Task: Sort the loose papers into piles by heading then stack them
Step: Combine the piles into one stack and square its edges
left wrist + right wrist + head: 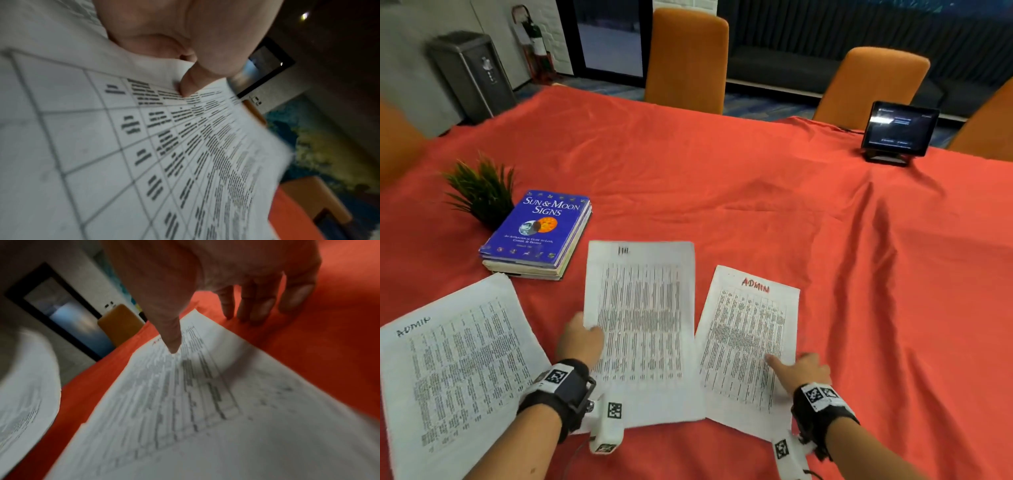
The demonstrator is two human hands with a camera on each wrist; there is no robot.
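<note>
Three printed table sheets on red cloth, black-headed ADMIN sheet [458,359] left, middle sheet [642,329], red-headed ADMIN sheet [748,342] right

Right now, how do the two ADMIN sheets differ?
The left ADMIN sheet has its heading in black; the right ADMIN sheet has it in red. The left one lies rotated, heading toward the table's left edge, and no hand touches it; the right one sits nearly upright with the right hand touching it, thumb on top. The middle sheet, gripped by the left hand, separates them. Both are white pages of printed tables on the red tablecloth.
</note>
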